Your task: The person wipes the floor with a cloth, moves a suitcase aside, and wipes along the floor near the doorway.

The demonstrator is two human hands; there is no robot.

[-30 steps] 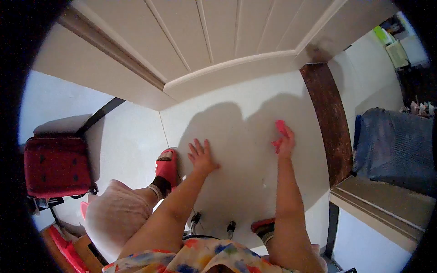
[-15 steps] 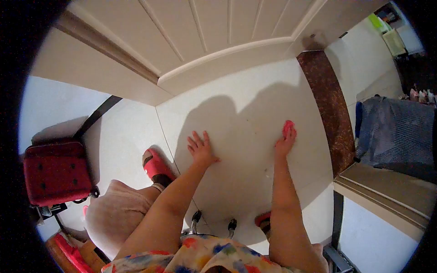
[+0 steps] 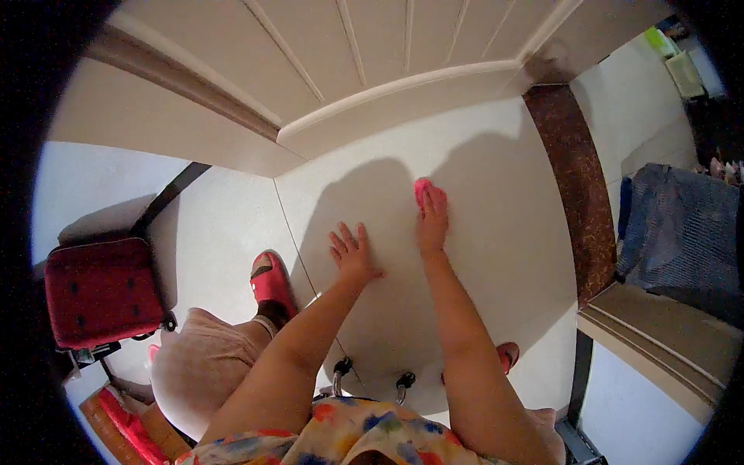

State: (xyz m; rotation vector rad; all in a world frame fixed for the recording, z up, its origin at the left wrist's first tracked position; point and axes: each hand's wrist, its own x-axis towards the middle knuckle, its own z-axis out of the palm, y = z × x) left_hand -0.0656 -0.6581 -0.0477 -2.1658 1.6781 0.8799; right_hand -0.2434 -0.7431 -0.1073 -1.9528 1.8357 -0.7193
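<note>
Your right grip [image 3: 432, 221] holds pink cloth [image 3: 422, 188] against pale floor [image 3: 504, 232]; cloth lies bunched beneath its far end, long axis unclear. Your left grip [image 3: 354, 254], splayed, apparently empty, sits left of cloth, nearer you.

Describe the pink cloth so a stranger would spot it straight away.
Find the pale panelled door, then the light floor below it. There, the right hand covers part of the pink cloth. It's small and bunched, unlike the red slipper on the left foot.
</note>
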